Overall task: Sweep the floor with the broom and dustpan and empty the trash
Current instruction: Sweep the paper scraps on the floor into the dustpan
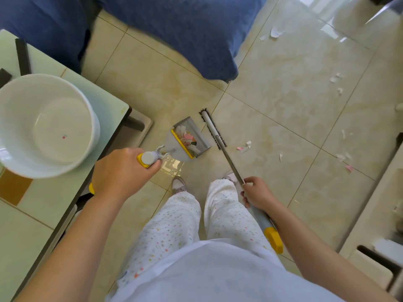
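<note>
A: What is held, and by which hand?

B: The grey and yellow top of the dustpan [188, 141] handle is gripped by the left hand [122, 171], with the fingers curled round it. The shaft of the broom [213, 130] is clasped by the right hand [256, 191], where bare metal meets the grey sleeve. The two hands are kept well apart, one on each side of the legs.

A: Where are the dustpan and the broom placed?

B: The dustpan is set on the floor [283, 94] near the middle of the scene, just beyond the feet, with its open lip turned to the right. The broom head is laid just beside that lip, on its right. Whether the two are touching cannot be told. The shaft is slanted back toward the right hand.

A: And the rubbish?

B: White and pink paper scraps [245, 147] are scattered on the tiles to the right of the broom head. More are seen further right and at the far right. Other pieces are gathered inside the dustpan, behind its yellow comb.

A: What else is seen?

B: A white basin [43, 125] is stood on a pale table [54, 203] at the left. A blue cloth [185, 29] is draped across the far side.
</note>
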Demonstrator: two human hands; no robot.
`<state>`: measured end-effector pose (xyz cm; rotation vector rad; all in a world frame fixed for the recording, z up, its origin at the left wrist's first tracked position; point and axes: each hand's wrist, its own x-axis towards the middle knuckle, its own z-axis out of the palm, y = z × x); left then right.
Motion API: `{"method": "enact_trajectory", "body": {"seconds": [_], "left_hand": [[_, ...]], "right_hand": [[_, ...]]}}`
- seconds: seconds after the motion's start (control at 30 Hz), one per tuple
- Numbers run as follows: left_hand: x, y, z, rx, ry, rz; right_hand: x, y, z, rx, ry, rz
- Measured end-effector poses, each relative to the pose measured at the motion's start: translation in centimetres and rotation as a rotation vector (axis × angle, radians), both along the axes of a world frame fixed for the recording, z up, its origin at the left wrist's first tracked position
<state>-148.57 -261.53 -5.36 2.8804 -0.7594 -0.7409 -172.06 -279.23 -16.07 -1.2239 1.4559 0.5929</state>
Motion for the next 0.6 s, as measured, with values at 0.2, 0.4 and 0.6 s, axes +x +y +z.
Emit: {"method": "enact_trajectory", "body": {"seconds": [0.2,0.4,0.6], "left_hand": [[-1.4,-1.3,0.0,0.014,-0.022,-0.152],[-2.3,-5.7,-0.1,0.038,-0.062,-0.363],[-5.0,-10.6,-1.1,0.040,-0.072,-0.549]], "right_hand": [[-3.2,-1.3,0.3,-0.059,-0.018,-0.101],[-6.9,-1.4,-0.8,-0.127,0.044,-0.225],[-8.9,-2.1,-1.4,-0.149,0.089,-0.393]]}}
